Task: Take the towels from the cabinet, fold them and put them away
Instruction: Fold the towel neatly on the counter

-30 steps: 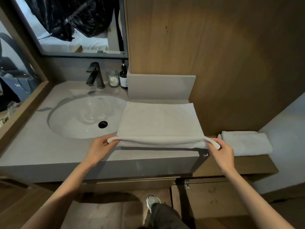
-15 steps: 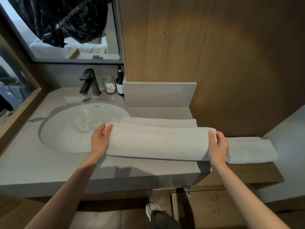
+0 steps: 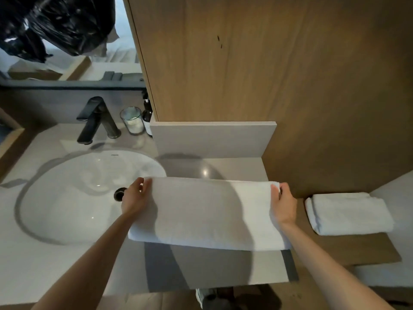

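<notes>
Your two forearms come in from the bottom edge, and between your hands lies the white towel (image 3: 210, 213), folded flat on the grey counter (image 3: 40, 260). Its long axis runs from left to right, from one hand to the other, and its near edge is close to the front edge of the counter. Your left hand (image 3: 134, 199) pinches the far left corner, with the fingers closed on the cloth. Your right hand (image 3: 283, 208) holds the far right corner in the same way, fingers curled over the edge. The towel looks soft and thick, with no pattern, and a round shadow covers its middle part.

To the left of your left fingers, the towel's left end lies over the rim of the white oval sink (image 3: 73, 193). To the right of your right fingers, well apart, a second folded towel (image 3: 348, 213) rests on a lower wooden shelf (image 3: 357, 249). Beyond your fingers stand a black faucet (image 3: 96, 119), a glass (image 3: 133, 120) and a dark bottle (image 3: 147, 118), then a wooden panel (image 3: 268, 63) and a mirror (image 3: 67, 41).
</notes>
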A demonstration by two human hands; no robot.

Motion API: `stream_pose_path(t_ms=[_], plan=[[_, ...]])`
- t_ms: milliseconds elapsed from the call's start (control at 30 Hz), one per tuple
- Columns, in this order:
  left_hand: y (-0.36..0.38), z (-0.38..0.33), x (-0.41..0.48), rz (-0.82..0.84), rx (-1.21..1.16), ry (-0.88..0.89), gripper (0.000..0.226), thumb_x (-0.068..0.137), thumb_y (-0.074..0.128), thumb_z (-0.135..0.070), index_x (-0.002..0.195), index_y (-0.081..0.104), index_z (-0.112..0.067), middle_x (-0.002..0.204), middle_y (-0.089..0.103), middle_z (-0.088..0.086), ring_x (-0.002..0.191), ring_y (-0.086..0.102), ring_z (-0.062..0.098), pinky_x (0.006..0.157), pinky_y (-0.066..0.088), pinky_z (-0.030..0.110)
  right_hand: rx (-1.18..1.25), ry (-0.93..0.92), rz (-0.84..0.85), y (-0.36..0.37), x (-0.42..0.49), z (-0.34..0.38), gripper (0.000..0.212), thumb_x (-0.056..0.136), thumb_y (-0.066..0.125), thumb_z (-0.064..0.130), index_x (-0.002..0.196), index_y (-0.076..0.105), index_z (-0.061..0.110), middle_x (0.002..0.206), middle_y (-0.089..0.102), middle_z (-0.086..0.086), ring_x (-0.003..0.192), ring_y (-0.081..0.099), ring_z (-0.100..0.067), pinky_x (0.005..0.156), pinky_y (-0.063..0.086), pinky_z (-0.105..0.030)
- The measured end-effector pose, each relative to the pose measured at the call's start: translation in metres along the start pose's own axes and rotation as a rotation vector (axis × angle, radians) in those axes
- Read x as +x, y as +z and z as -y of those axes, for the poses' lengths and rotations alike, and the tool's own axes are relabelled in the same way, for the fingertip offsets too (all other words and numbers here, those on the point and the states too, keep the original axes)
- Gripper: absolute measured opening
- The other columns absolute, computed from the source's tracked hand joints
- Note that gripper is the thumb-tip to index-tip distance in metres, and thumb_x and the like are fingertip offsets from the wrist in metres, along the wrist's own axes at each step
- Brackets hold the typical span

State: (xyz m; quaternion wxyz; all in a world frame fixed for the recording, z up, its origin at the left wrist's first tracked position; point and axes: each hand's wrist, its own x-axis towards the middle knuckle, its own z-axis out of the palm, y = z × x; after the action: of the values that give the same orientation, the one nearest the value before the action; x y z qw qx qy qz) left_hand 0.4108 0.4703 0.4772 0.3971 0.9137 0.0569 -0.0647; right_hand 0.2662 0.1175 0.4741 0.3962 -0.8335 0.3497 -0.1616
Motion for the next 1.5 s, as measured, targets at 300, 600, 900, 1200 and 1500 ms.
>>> stream_pose_path(t_ms=[300,600,900,1200,1500], plan=[[0.011,-0.001,0.010,-0.064,0.080,0.047,0.030,0.102,0.031,-0.043,0.093,0.049,-0.020,0.081,0.061,0.014,0.080,0.054,0.034,0.070,0.037,0.038,-0.224,-0.076,-0.036,0.009,0.011,-0.004,0.029,0.102,0.029,0.039,0.092,0.039,0.015,0.066,0.053,-0.005,0.057,0.052,-0.029,0.047,0.034,-0.032],[0.016,-0.004,0.022,-0.026,0.207,0.057,0.030,0.102,0.027,-0.039,0.093,0.041,-0.014,0.079,0.059,0.016,0.074,0.052,0.034,0.067,0.031,0.037,-0.318,-0.015,0.002,0.009,0.025,-0.003,0.024,0.103,0.035,0.033,0.096,0.045,0.013,0.069,0.055,-0.009,0.068,0.057,-0.038,0.055,0.043,-0.039],[0.009,-0.029,0.005,-0.217,0.267,0.100,0.029,0.099,0.045,-0.027,0.117,0.049,-0.005,0.119,0.059,0.016,0.106,0.055,0.036,0.082,0.045,0.044,-0.403,-0.131,-0.167,0.011,0.011,0.017,0.034,0.091,0.056,0.008,0.124,0.048,0.011,0.121,0.056,-0.016,0.104,0.053,-0.035,0.078,0.046,-0.043],[0.114,-0.044,-0.082,0.186,0.532,0.541,0.059,0.100,0.001,-0.034,0.151,0.024,-0.016,0.159,0.016,0.002,0.147,0.013,0.022,0.117,0.006,0.045,-0.533,-0.606,0.221,0.114,-0.059,0.030,0.059,0.091,0.063,0.018,0.146,0.042,0.018,0.155,0.033,-0.005,0.146,0.023,-0.025,0.120,0.008,-0.045],[0.076,-0.014,-0.053,0.195,0.668,0.513,0.056,0.097,0.005,-0.058,0.151,-0.002,-0.043,0.159,-0.016,-0.011,0.145,-0.021,0.013,0.120,-0.007,0.045,-0.634,-0.476,0.352,0.056,-0.036,-0.005,0.066,0.093,0.014,0.069,0.152,-0.001,0.043,0.163,0.002,0.007,0.150,-0.005,-0.022,0.119,-0.013,-0.046]])
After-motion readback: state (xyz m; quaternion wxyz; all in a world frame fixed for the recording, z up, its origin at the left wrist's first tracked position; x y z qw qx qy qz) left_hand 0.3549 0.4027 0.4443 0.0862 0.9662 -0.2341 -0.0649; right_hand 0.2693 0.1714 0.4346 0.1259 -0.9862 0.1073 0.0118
